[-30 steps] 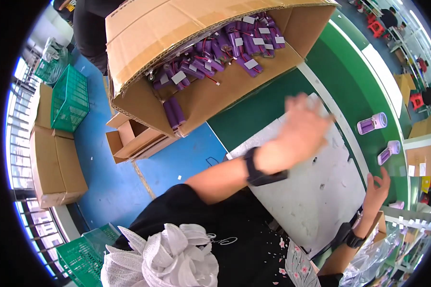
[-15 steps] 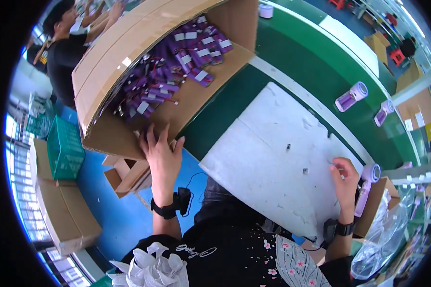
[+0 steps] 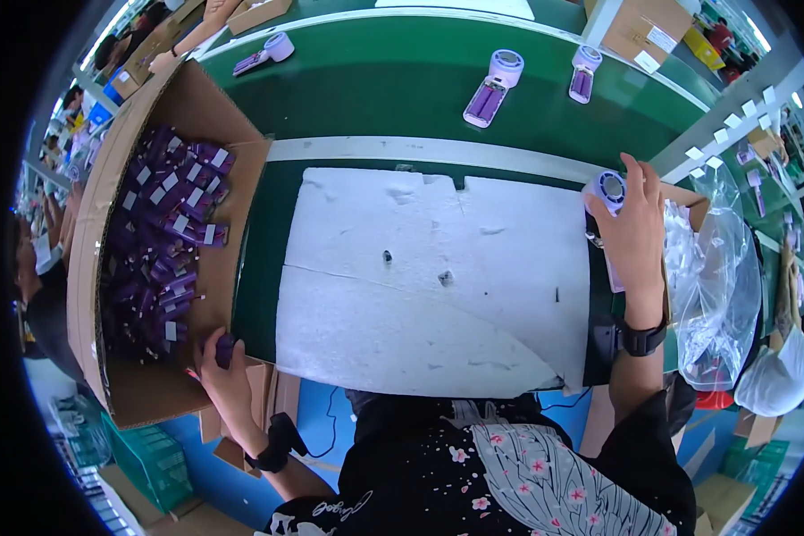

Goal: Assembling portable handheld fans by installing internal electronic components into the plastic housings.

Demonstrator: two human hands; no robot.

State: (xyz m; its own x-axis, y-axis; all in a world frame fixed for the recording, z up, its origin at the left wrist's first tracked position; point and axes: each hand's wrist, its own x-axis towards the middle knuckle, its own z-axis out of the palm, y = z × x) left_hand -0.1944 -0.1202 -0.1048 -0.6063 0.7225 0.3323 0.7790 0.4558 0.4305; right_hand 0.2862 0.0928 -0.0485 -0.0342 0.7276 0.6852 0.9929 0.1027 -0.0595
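Observation:
At the front edge of the open cardboard box [image 3: 228, 308], my left hand [image 3: 226, 382] is closed on a purple battery pack [image 3: 225, 349]. Inside that box lies a heap of purple battery packs [image 3: 165, 201] with white labels and thin wires. My right hand [image 3: 634, 246] grips a lilac handheld fan [image 3: 608, 186] by its round head, at the right end of the white foam board [image 3: 438, 313]. The hand covers part of the fan's handle. Between my two hands the foam board lies flat on the bench.
Beyond the foam, a green conveyor belt [image 3: 375, 94] carries several lilac fans [image 3: 494, 87] with open handles. A clear plastic bag [image 3: 719, 286] hangs over a carton on the right. A green crate [image 3: 152, 469] stands on the floor. Another person's arm [image 3: 201, 31] reaches in at far left.
My view has swung left-to-right toward the bench. My left hand, open before, has taken a battery pack from the box; my right hand has moved from the foam onto the fan.

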